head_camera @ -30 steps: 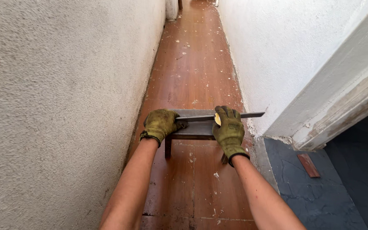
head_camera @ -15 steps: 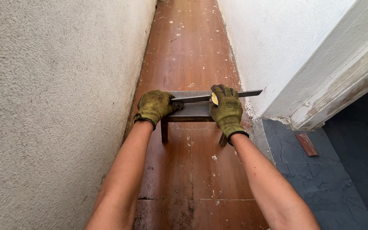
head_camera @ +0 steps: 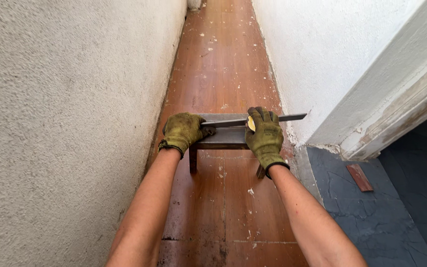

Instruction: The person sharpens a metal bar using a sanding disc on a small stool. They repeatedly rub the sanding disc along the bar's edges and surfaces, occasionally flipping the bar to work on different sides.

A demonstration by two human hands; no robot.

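Both my hands wear olive-green work gloves. My left hand (head_camera: 183, 131) grips the left end of a long flat metal bar (head_camera: 292, 117) and the edge of a small wooden stool (head_camera: 226, 138). My right hand (head_camera: 264, 136) clasps the bar near its middle, over the stool's right side. The bar lies across the stool's top and sticks out to the right, toward the white wall. The stool's dark legs (head_camera: 192, 159) reach down to the reddish-brown wooden floor (head_camera: 223, 74).
This is a narrow corridor: a rough plastered wall (head_camera: 65, 123) on the left, a white wall (head_camera: 332, 54) on the right. A worn door frame (head_camera: 396, 113) opens right onto dark slate tiles (head_camera: 371, 217), where a small reddish piece (head_camera: 360, 177) lies. Paint flecks dot the floor.
The view has tipped down and drawn a little closer to the stool. Both hands keep their hold on the bar and stool in about the same places.
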